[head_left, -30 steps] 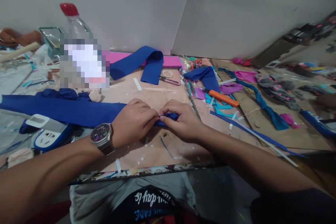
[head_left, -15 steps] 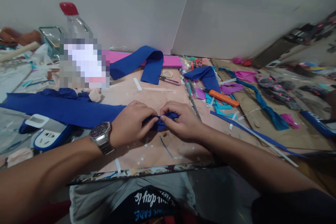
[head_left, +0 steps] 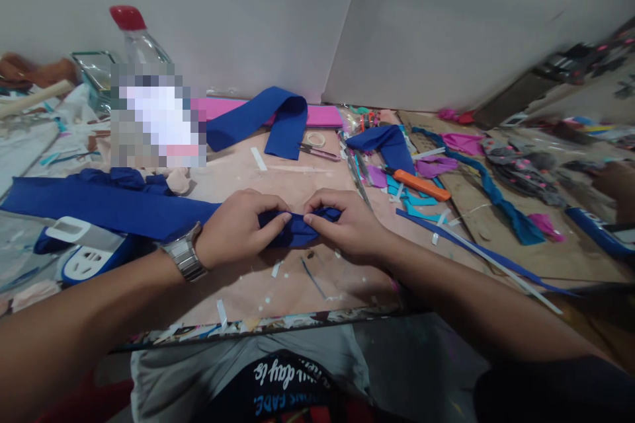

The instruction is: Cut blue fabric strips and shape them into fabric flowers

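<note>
A long blue fabric strip [head_left: 99, 205] runs from the left side of the table to my hands at the centre. My left hand [head_left: 243, 225] pinches it between thumb and fingers, with a metal-band watch on the wrist. Just to the right, my right hand [head_left: 342, 221] grips the gathered end of the same strip, its thumb on top. A short folded stretch of blue cloth shows between the two thumbs, slightly above the tabletop. The fingertips under the cloth are hidden.
Behind my hands lie a folded blue strip [head_left: 288, 112], small scissors [head_left: 320, 151] and a tape ring [head_left: 315, 139]. An orange cutter [head_left: 421, 185] rests at right by cardboard [head_left: 476, 211]. A red-capped bottle [head_left: 143, 43] and a power strip [head_left: 84, 261] are at left.
My left hand has shifted slightly left and its wrist has turned, so more blue fabric shows between my thumbs. My right hand stays nearly in place, still gripping.
</note>
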A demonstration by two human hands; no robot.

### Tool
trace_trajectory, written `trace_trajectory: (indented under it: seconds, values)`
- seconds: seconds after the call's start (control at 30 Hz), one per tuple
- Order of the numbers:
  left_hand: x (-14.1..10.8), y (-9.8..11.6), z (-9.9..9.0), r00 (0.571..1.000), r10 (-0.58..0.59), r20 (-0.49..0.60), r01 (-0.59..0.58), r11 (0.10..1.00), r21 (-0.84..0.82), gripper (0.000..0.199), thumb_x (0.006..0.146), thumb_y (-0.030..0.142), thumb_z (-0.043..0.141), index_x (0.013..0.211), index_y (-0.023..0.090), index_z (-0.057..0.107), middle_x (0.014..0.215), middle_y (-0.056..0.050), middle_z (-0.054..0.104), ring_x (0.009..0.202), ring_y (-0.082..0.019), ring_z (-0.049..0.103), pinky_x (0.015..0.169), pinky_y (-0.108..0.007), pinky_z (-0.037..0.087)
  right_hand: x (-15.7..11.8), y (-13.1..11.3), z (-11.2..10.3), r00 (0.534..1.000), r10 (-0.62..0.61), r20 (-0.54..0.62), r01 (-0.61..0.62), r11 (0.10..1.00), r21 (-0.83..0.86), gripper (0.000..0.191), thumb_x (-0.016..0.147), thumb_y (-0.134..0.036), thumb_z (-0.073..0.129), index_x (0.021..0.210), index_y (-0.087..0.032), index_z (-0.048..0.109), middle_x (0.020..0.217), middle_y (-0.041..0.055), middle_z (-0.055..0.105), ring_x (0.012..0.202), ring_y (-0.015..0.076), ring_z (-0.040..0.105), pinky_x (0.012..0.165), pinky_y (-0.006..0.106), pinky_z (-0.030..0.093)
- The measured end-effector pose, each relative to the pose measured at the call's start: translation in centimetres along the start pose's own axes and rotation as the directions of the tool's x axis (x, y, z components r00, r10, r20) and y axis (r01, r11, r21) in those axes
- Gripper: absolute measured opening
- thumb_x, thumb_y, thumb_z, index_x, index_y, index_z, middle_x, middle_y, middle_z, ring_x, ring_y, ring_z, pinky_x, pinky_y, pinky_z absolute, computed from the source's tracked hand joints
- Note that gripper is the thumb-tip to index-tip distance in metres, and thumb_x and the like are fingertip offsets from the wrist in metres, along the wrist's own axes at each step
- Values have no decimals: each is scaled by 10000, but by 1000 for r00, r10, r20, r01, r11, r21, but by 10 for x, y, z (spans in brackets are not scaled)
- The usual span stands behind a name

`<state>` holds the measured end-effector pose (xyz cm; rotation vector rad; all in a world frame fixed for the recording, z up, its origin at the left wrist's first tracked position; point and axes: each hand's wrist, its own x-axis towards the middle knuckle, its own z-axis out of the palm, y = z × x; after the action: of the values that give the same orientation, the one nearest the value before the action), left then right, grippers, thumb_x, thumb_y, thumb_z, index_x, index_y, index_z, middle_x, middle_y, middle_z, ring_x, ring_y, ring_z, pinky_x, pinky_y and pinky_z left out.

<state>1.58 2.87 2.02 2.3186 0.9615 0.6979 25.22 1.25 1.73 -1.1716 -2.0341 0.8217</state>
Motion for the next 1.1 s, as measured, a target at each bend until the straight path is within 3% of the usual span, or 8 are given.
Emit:
trace_trajectory:
  seconds: [0.17,0.77,0.87,1.1]
  values:
    - [3,-3,-6,996,-91,-3,90,995,-42,216,952,293,587,941,195,779,894,-21,807,791,-181,718,760,-314,500,4,1,-5,998,60,-3,-60,998,3,118,868,-263,693,867,-165,759,831,32,755,757,157,656,714,264,479]
    - [7,-17,-11,978,-180,-110,178,984,-29,238,909,271,568,971,191,783,937,-39,813,851,-228,727,805,-376,512,8,2,-9,995,76,-69,-76,997,-5,122,860,-269,701,846,-167,766,791,27,749,719,148,636,709,270,484]
    - [7,-16,-11,984,-146,-106,141,989,-54,223,894,267,597,994,188,779,941,-40,812,849,-215,727,800,-356,526,6,1,-8,996,78,-43,-78,997,8,123,863,-268,703,848,-164,767,799,30,754,721,149,642,705,268,489]
    - [2,-3,-9,1000,-7,27,11,991,-133,206,906,328,649,963,185,785,924,-40,808,812,-184,719,758,-301,520,3,3,-1,998,52,-23,-53,999,-15,111,886,-256,710,895,-172,782,852,35,773,769,155,677,735,269,502]
